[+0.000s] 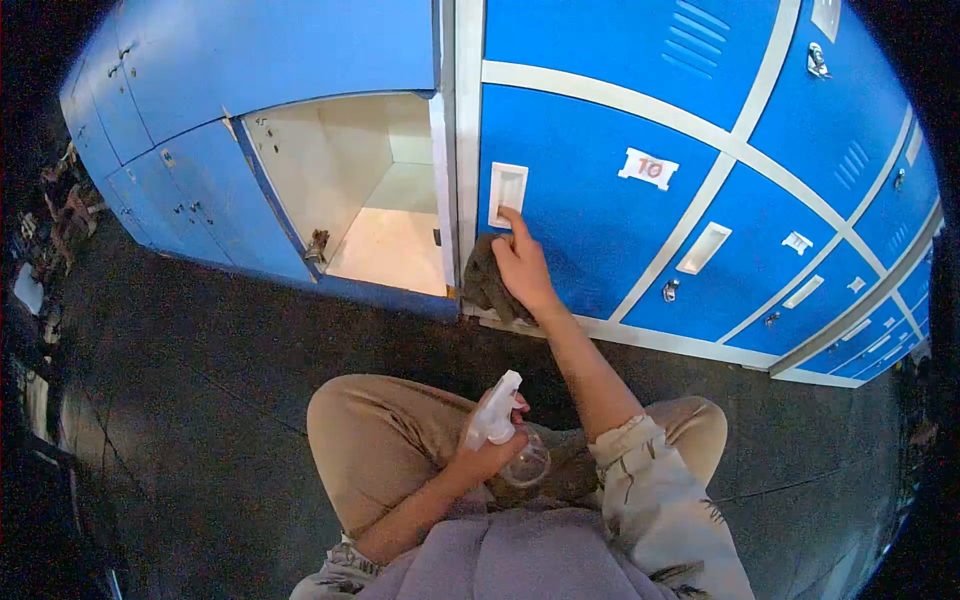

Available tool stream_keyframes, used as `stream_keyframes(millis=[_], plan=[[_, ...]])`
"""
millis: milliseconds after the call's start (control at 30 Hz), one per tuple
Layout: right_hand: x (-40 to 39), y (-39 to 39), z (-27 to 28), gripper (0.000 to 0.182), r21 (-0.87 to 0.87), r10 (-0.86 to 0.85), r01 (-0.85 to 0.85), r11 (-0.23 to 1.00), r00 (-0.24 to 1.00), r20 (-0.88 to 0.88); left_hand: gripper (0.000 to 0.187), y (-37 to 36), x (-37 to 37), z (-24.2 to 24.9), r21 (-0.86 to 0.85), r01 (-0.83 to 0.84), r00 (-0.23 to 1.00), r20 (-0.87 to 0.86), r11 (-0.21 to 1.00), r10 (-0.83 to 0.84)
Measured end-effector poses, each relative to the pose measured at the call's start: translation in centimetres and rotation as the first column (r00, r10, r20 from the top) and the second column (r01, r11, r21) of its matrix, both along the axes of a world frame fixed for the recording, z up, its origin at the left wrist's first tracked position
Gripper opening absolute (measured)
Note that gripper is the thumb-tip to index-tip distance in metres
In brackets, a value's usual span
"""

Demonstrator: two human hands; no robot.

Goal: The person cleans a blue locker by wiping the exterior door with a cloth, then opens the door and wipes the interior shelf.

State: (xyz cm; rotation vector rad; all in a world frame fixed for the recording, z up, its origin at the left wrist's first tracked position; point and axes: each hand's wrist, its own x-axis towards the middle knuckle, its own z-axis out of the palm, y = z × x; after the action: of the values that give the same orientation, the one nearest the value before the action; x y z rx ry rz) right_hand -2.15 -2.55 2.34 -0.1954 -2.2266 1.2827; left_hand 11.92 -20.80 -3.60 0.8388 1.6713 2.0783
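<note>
My left hand (487, 455) is wrapped around a spray bottle (497, 412) above my lap. The bottle has a white trigger head and a clear body, partly hidden by my fingers. Out at the blue locker door (580, 220) marked 10, my right hand (524, 270) grips a dark grey cloth (487, 283), which hangs against the door's lower left part. One finger of that hand reaches the lower end of the white recessed handle (509, 190). Part of the cloth is hidden behind the hand.
To the left, an open locker compartment (400, 215) shows a pale interior and a metal latch piece at its edge. More blue lockers (760, 240) with locks run off to the right. My crossed legs (375, 420) rest on the dark floor (230, 390).
</note>
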Motion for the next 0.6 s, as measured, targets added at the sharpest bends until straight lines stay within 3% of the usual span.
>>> stream_keyframes(millis=[100, 233, 367, 433, 467, 533, 600], plan=[[-1.3, -0.9, 0.2, 0.032, 0.023, -0.077, 0.078, 0.997, 0.996, -0.053, 0.044, -0.2, 0.1, 0.3, -0.076, 0.033, 0.997, 0.075, 0.997, -0.028], [-0.1, -2.2, -0.5, 0.026, 0.128, -0.158, 0.169, 0.977, 0.983, -0.093, 0.043, -0.5, 0.2, 0.0, -0.031, 0.081, 0.982, 0.172, 0.996, -0.074], [6.2, -3.7, 0.0, 0.024, 0.109, -0.088, 0.090, 0.990, 0.996, -0.025, 0.041, -1.0, 0.2, 0.4, 0.075, 0.083, 0.939, 0.328, 0.994, -0.103], [10.1, -4.2, 0.3, 0.023, 0.103, -0.086, 0.086, 0.991, 0.996, -0.004, 0.040, -1.3, -0.3, -0.3, 0.061, 0.068, 0.983, 0.168, 0.996, -0.077], [11.7, -4.2, 0.3, 0.023, 0.103, -0.094, 0.098, 0.990, 0.995, -0.039, 0.040, -1.4, -1.2, -1.7, 0.031, 0.047, 0.997, -0.060, 0.998, -0.045], [14.2, -3.6, 1.3, 0.021, 0.146, -0.051, 0.046, 0.988, 0.998, 0.028, 0.040, -1.9, -1.4, -1.4, -0.004, 0.013, 0.987, -0.160, 1.000, -0.014], [16.4, -3.4, 2.9, 0.019, 0.167, -0.029, 0.015, 0.986, 0.996, 0.083, 0.041, -2.6, -0.8, 0.5, -0.030, -0.015, 1.000, -0.009, 0.999, 0.015]])
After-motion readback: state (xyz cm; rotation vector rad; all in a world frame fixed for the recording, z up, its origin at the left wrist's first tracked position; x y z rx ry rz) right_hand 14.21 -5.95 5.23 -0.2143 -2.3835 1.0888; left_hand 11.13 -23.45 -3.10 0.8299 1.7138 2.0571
